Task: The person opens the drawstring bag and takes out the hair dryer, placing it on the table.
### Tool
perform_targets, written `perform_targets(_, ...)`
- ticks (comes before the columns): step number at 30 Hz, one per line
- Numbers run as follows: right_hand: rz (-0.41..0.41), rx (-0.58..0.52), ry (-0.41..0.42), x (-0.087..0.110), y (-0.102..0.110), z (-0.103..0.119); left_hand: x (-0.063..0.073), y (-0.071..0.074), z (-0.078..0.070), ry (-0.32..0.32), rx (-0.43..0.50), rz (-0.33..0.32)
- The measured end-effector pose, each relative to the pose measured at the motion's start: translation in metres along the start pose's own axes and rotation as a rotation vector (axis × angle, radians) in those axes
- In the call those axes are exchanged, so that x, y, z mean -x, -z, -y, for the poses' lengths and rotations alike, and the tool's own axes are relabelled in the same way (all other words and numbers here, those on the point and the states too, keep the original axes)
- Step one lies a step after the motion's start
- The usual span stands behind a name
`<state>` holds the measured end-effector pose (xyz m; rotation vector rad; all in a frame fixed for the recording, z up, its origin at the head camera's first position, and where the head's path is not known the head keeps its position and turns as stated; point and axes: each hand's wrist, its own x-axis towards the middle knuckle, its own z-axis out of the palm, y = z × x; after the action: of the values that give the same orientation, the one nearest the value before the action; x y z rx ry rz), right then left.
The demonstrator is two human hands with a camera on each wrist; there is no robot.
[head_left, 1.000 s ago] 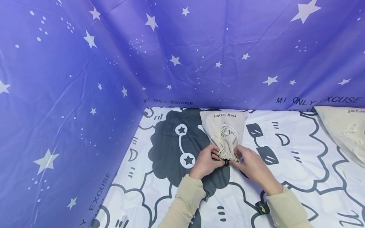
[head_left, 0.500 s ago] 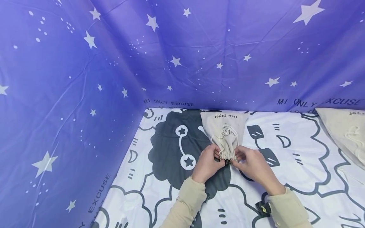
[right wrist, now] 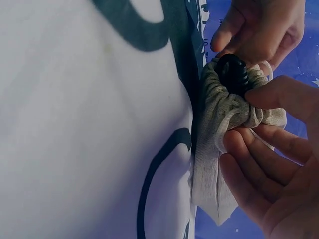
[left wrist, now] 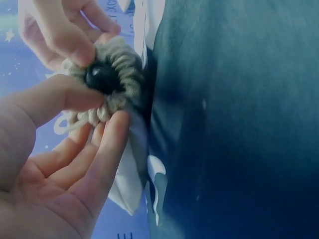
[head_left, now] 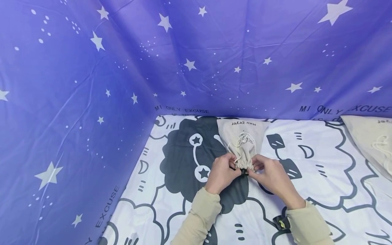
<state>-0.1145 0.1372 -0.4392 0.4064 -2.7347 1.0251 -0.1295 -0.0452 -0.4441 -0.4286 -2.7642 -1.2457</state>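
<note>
Head view: 1 beige drawstring bag point(head_left: 242, 129) with the print "Hair Dryer" lies on the black-and-white tablecloth point(head_left: 171, 217), near the starry purple curtain point(head_left: 214, 51). The print is upside down for the person, and the gathered mouth points towards the person, probably so that 2 hands can reach it easily. The left hand point(head_left: 221, 173) and the right hand point(head_left: 271, 173) grip this mouth from opposite sides, and a black ridged object point(head_left: 244, 172) shows between them. The other beige bag point(head_left: 369, 136) lies well apart, at the right edge and partly cut off; what it contains, I cannot tell.

Left wrist view: the left hand pinches the bunched rim, with its thumb on the inner side, beside the black ridged object, and its fingers against the outside. The right hand holds across from it; this opposite hold seems to steady the rim.

Right wrist view: the right hand has the rim clamped between thumb and fingers, and a pale loop of drawcord point(right wrist: 224, 130) hangs beside the fingers. The black ridged object sits within the puckered mouth, its end exposed. The rest is hidden in the fabric, so I cannot tell what it is.
</note>
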Motion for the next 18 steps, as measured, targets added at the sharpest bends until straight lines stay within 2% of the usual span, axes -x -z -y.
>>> perform_targets(6, -0.01, 0.017, 0.007, -0.0003, -0.0034, 0.0014, -0.0006, -0.0039, 0.0023, 0.008, 0.046, -0.065)
perform_targets(18, -0.03, 0.019, -0.003, -0.0024, -0.0049, 0.0045, -0.0021, -0.0033, 0.005, 0.03, 0.069, -0.104)
